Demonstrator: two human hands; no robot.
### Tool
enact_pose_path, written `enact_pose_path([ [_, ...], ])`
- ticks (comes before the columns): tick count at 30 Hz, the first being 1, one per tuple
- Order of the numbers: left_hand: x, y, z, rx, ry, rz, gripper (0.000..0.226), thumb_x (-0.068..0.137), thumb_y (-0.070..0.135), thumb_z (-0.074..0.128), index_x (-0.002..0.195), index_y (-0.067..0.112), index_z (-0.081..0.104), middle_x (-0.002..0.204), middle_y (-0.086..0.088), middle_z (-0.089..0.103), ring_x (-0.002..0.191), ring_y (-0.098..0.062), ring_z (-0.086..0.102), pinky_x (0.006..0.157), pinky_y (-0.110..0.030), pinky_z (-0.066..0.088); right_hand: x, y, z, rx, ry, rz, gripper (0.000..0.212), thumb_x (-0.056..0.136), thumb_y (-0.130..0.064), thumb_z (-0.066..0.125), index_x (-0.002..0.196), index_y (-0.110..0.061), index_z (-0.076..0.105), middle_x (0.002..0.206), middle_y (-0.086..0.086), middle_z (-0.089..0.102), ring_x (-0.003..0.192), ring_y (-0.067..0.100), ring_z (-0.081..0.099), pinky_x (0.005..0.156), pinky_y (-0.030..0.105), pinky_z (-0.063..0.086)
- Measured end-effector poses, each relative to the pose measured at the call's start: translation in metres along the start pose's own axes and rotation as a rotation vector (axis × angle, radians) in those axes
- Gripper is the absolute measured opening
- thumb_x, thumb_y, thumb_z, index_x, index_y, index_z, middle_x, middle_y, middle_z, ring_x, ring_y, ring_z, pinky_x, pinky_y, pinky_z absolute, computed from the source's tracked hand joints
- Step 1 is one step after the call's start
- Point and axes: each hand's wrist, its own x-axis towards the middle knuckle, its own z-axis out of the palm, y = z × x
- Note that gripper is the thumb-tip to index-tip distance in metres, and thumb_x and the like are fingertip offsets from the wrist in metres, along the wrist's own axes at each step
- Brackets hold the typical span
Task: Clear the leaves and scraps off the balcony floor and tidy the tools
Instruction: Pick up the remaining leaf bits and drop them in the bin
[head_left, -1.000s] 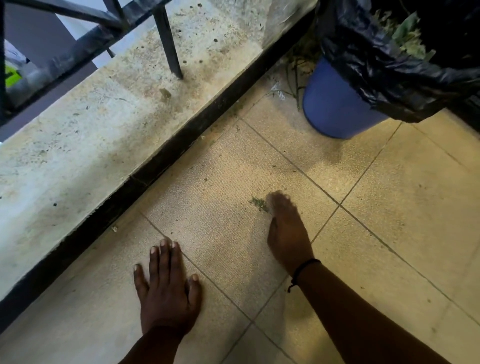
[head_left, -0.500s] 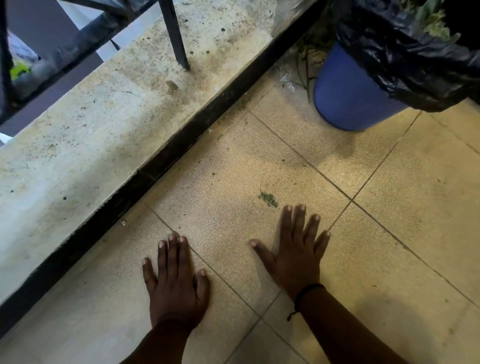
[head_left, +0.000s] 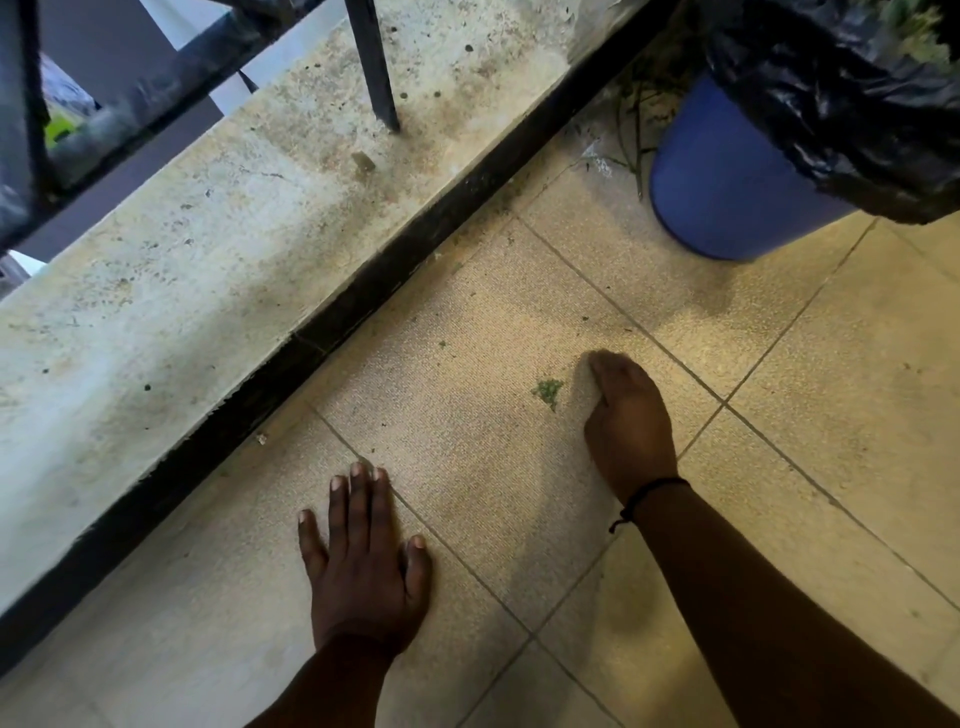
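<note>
A small heap of green leaf crumbs (head_left: 547, 389) lies on the beige tiled balcony floor (head_left: 810, 467). My right hand (head_left: 626, 421) stands on its edge just right of the crumbs, fingers together and touching the tile, holding nothing. My left hand (head_left: 363, 551) lies flat on the floor nearer to me, fingers straight and palm down. A blue bin (head_left: 727, 192) lined with a black bag (head_left: 841, 93) stands at the far right, with green plant scraps showing at its top.
A raised concrete ledge (head_left: 182, 291) with a black skirting strip runs diagonally along the left. Black railing bars (head_left: 371, 62) rise from it. Thin stems and scraps (head_left: 631, 140) lie between the ledge and the bin. Tiny green specks dot the tiles.
My right hand was spread flat on the tile half a second ago; it has moved forward and turned onto its edge beside the crumbs. My left hand stays flat.
</note>
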Motion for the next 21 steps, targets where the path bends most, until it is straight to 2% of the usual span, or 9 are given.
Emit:
enact_pose_path([
  [4, 0.000, 0.001, -0.001, -0.002, 0.002, -0.002, 0.074, 0.090, 0.042, 0.031, 0.154, 0.007, 0.020, 0.163, -0.010, 0.012, 0.151, -0.025, 0.005, 0.120, -0.053, 0.000, 0.002, -0.025, 0.014, -0.091, -0.047, -0.242, 0.042, 0.082, 0.008, 0.042, 0.118, 0.008, 0.063, 0.115, 0.026, 0.065, 0.106, 0.040, 0.063, 0.098, 0.040, 0.044],
  [7, 0.000, 0.002, -0.001, -0.002, 0.008, -0.007, 0.074, 0.090, 0.042, 0.031, 0.154, 0.007, 0.021, 0.162, -0.010, 0.014, 0.152, -0.024, 0.003, 0.119, -0.054, 0.001, -0.011, -0.025, 0.015, -0.180, -0.172, -0.389, 0.041, 0.090, -0.004, 0.037, 0.120, 0.006, 0.062, 0.119, 0.023, 0.064, 0.110, 0.038, 0.063, 0.098, 0.041, 0.046],
  [9, 0.000, 0.002, -0.002, 0.000, 0.003, -0.006, 0.074, 0.089, 0.042, 0.031, 0.154, 0.006, 0.022, 0.162, -0.011, 0.015, 0.151, -0.025, 0.005, 0.119, -0.054, 0.002, -0.013, -0.018, 0.009, -0.216, -0.186, -0.475, 0.038, 0.087, 0.000, 0.042, 0.115, 0.004, 0.066, 0.113, 0.020, 0.067, 0.105, 0.036, 0.066, 0.093, 0.039, 0.049],
  [11, 0.000, 0.002, -0.003, 0.003, -0.002, -0.006, 0.074, 0.090, 0.042, 0.031, 0.154, 0.006, 0.022, 0.162, -0.012, 0.015, 0.151, -0.026, 0.007, 0.120, -0.054, 0.000, -0.007, -0.015, -0.004, -0.159, -0.234, -0.412, 0.040, 0.081, 0.013, 0.049, 0.113, 0.000, 0.069, 0.114, 0.016, 0.067, 0.104, 0.029, 0.065, 0.092, 0.029, 0.048],
  [13, 0.000, 0.002, -0.003, 0.007, -0.011, -0.007, 0.074, 0.090, 0.042, 0.031, 0.154, 0.005, 0.023, 0.162, -0.012, 0.015, 0.151, -0.026, 0.006, 0.120, -0.054, 0.000, 0.001, -0.015, -0.020, 0.067, -0.153, -0.197, 0.039, 0.083, 0.018, 0.050, 0.110, -0.001, 0.071, 0.113, 0.014, 0.068, 0.103, 0.020, 0.063, 0.090, 0.018, 0.042],
  [15, 0.000, 0.002, -0.002, 0.006, -0.013, -0.011, 0.074, 0.089, 0.042, 0.031, 0.153, 0.005, 0.024, 0.162, -0.012, 0.015, 0.151, -0.026, 0.006, 0.120, -0.054, 0.000, 0.005, -0.016, -0.033, 0.182, -0.019, -0.030, 0.033, 0.088, 0.014, 0.050, 0.109, -0.001, 0.071, 0.114, 0.014, 0.068, 0.106, 0.019, 0.062, 0.091, 0.017, 0.041],
  [16, 0.000, 0.002, -0.002, 0.005, -0.015, -0.012, 0.074, 0.089, 0.042, 0.031, 0.153, 0.005, 0.024, 0.162, -0.012, 0.015, 0.151, -0.026, 0.006, 0.120, -0.054, 0.000, 0.004, -0.017, -0.034, 0.171, -0.024, -0.011, 0.033, 0.090, 0.011, 0.049, 0.113, -0.002, 0.070, 0.117, 0.013, 0.067, 0.111, 0.021, 0.062, 0.094, 0.020, 0.041],
  [18, 0.000, 0.002, -0.002, 0.003, -0.017, -0.013, 0.074, 0.090, 0.042, 0.031, 0.154, 0.005, 0.024, 0.163, -0.012, 0.015, 0.151, -0.026, 0.005, 0.119, -0.055, 0.001, -0.002, -0.018, -0.027, 0.090, -0.168, -0.016, 0.040, 0.094, 0.007, 0.046, 0.128, -0.005, 0.061, 0.133, 0.011, 0.059, 0.126, 0.021, 0.053, 0.106, 0.025, 0.037],
  [21, -0.001, 0.002, -0.002, 0.001, -0.013, -0.008, 0.074, 0.090, 0.042, 0.030, 0.154, 0.005, 0.023, 0.163, -0.012, 0.015, 0.151, -0.026, 0.005, 0.119, -0.055, 0.002, -0.021, -0.022, -0.005, -0.084, -0.332, -0.117, 0.050, 0.099, -0.002, 0.032, 0.148, -0.008, 0.036, 0.156, 0.012, 0.028, 0.146, 0.024, 0.025, 0.120, 0.033, 0.018],
])
